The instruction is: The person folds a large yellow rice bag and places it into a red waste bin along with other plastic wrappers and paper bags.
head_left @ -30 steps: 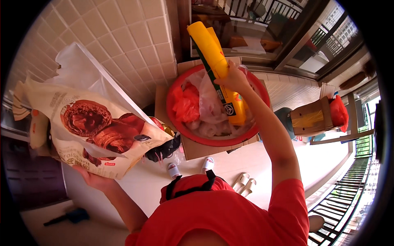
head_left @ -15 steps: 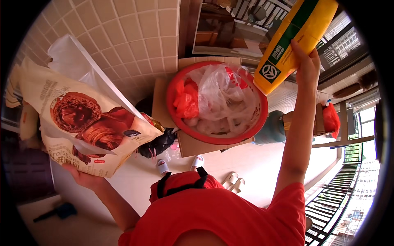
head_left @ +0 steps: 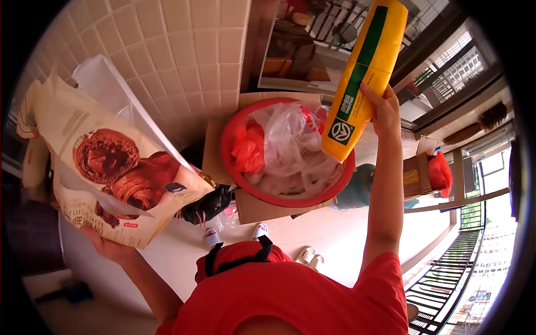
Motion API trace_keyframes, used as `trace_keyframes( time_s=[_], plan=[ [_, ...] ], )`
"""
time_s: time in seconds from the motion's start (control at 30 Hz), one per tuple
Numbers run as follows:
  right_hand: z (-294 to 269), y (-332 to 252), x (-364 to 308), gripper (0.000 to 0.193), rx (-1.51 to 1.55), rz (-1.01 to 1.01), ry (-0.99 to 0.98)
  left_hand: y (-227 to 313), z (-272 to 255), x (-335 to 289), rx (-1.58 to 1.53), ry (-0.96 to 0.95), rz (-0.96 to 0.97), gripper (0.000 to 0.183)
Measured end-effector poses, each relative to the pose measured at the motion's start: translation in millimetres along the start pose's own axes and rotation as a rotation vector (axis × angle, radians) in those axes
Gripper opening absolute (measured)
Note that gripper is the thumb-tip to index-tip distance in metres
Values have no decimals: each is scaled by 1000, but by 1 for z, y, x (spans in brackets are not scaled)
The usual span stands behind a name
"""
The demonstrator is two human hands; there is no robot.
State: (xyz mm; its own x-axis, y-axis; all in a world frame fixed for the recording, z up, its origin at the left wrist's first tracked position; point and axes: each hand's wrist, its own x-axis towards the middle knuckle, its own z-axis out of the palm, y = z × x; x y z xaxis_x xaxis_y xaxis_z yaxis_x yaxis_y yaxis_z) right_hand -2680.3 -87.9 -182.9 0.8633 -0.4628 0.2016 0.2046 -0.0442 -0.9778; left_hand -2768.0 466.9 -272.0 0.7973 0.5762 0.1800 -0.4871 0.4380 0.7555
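Note:
My left hand [head_left: 107, 244] is closed on the lower edge of a large cream paper bag [head_left: 61, 162] printed with pastries. A white plastic bag [head_left: 106, 78] shows behind the paper bag's top. Raised at the right, my right hand [head_left: 383, 111] grips a long, flat yellow package [head_left: 365, 56] with a green stripe. The package's lower end overlaps the right rim of a red basin [head_left: 287, 202]. Inside the basin lie crumpled clear plastic bags [head_left: 296, 139] and a red plastic bag [head_left: 247, 149].
Cardboard [head_left: 257, 211] lies under the basin. A black plastic bag [head_left: 206, 205] sits left of it, by the tiled wall [head_left: 195, 50]. To the right are a teal water jug [head_left: 357, 187] and a cardboard box [head_left: 417, 176]. Slippers [head_left: 306, 255] rest on the floor; a railing [head_left: 452, 268] runs along the right.
My right hand has moved left with the yellow package, which now stands steeper and nearer the basin. My left hand keeps its hold on the paper bag. The whole view has shifted slightly.

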Motion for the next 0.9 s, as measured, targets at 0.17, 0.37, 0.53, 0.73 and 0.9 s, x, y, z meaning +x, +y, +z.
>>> trace_keyframes(
  time_s=[0.17,0.37,0.53,0.73,0.9],
  plan=[
    [17,19,-4,38,-62,55,-93,-1,-2,1,49,52,-2,63],
    [45,50,-10,40,11,128,-195,3,2,-2,43,64,-14,63],
    [42,90,-4,55,-260,305,-431,3,0,-4,82,103,-4,63],
    [38,126,-18,68,-884,-274,-402,1,-2,-6,98,108,1,64],
    [112,72,-85,71,-848,-367,-856,5,-10,-5,107,149,6,64]
  ],
)
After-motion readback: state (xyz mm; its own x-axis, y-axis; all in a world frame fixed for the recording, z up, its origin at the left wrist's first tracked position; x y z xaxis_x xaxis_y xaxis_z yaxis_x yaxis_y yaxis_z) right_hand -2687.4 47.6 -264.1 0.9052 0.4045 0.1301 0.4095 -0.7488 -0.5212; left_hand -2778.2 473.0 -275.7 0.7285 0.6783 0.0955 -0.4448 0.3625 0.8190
